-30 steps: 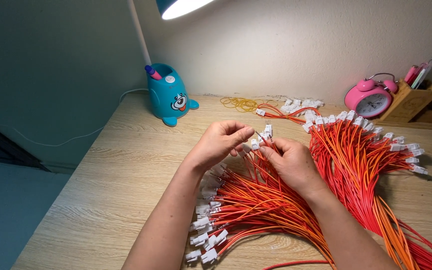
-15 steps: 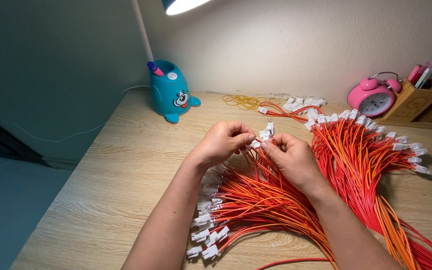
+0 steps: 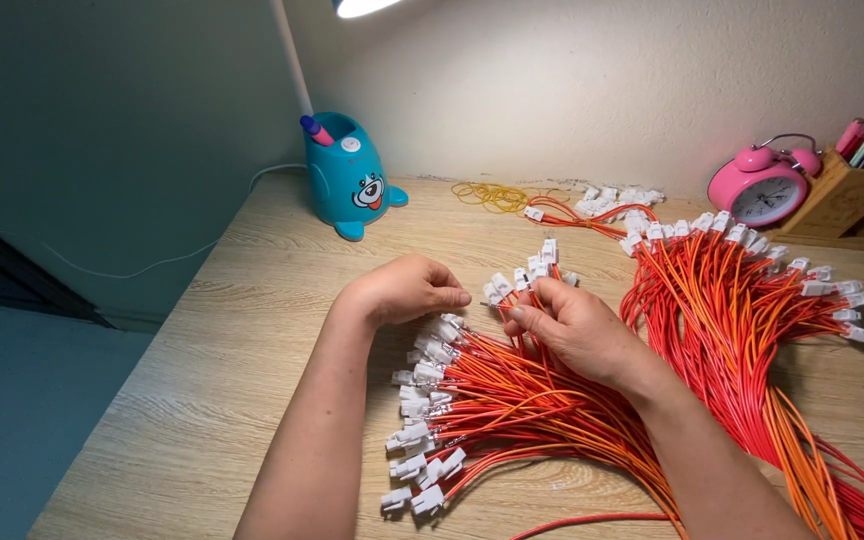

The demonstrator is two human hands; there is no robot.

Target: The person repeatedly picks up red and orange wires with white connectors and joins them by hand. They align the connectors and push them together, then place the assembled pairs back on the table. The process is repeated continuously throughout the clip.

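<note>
My right hand holds a small bunch of red and orange wires with white plug connectors at their ends, raised a little over the table. My left hand is curled beside it, fingertips close to the connectors, over a fanned pile of the same wires whose white connectors point left. Whether the left fingers pinch a wire I cannot tell.
A second, larger fan of red and orange wires lies to the right. Further back are a teal animal-shaped pen holder, yellow rubber bands, loose white connectors, a pink alarm clock and a wooden organiser. The wooden table's edge runs along the left.
Both hands have come down and spread slightly apart. The left hand has drawn away from the bunch that the right hand keeps holding.
</note>
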